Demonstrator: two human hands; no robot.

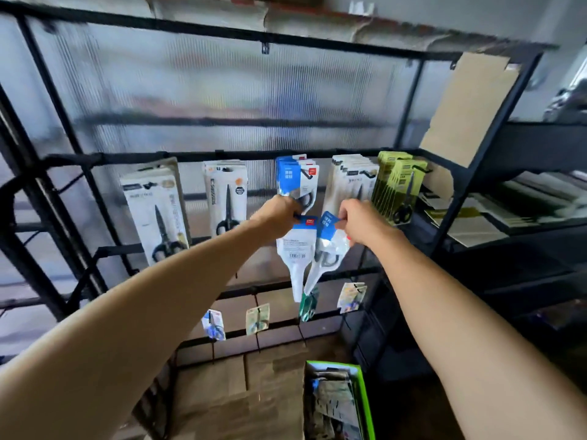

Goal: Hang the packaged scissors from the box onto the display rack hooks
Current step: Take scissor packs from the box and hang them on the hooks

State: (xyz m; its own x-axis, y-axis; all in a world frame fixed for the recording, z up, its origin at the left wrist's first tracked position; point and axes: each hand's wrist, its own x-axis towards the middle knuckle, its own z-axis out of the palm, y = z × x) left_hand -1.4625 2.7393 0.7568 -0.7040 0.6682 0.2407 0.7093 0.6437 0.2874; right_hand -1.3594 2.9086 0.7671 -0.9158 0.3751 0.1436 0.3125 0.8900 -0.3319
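Both hands are raised in front of the black display rack (222, 155). My left hand (276, 214) pinches the blue top of a white scissors pack (295, 249) that hangs back side towards me. My right hand (359, 222) grips the blue header of a second scissors pack (327, 249), tilted left. Both packs hang just below the hook (306, 174) that carries matching blue-and-white packs (297, 179). The green-edged box (336, 401) with more packs sits low at the bottom right.
Other hooks in the same row carry white scissors packs (155, 214), (227, 198), (352, 182) and yellow-green packs (398, 185). Small packs (257, 319) hang on a lower row. Cardboard boxes (222, 392) stand below. A dark shelf unit (524, 217) with paper goods stands to the right.
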